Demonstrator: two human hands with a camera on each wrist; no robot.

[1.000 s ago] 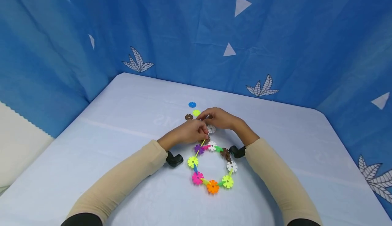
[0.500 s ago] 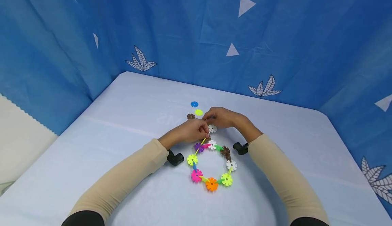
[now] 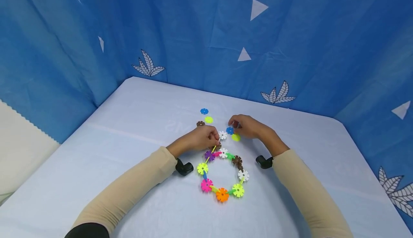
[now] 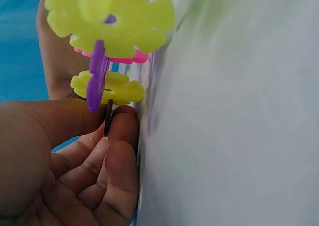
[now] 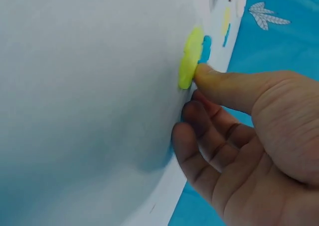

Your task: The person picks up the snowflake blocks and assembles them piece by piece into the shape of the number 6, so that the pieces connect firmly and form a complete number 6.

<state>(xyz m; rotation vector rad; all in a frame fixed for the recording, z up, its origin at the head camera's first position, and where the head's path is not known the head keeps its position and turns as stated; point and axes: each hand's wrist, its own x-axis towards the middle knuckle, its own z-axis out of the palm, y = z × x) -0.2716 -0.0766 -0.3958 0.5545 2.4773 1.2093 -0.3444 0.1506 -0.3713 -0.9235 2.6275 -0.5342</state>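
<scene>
A ring of linked, multicoloured snowflake discs lies on the table, with an orange disc [image 3: 222, 194] nearest and a purple disc [image 3: 209, 155] at its far left. My left hand [image 3: 204, 137] pinches a brown snowflake disc [image 4: 108, 120] between thumb and finger, just beyond the ring. Slotted to it is a yellow disc [image 4: 122, 90]. Close to those fingertips is a white disc [image 3: 222, 135]; whether it is joined on, I cannot tell. My right hand [image 3: 247, 126] has its thumb against a yellow disc [image 3: 236, 137] and a blue disc [image 3: 229, 130], its other fingers loosely bent.
Beyond my left hand lie a loose brown disc [image 3: 200, 123], a yellow-green disc [image 3: 209, 119] and a blue disc [image 3: 204, 111]. A blue curtain [image 3: 193, 33] hangs behind the white table [image 3: 145, 101].
My right hand has moved right, away from the left hand, uncovering the blue and yellow discs beside it. The left hand has kept its pinch in nearly the same place.
</scene>
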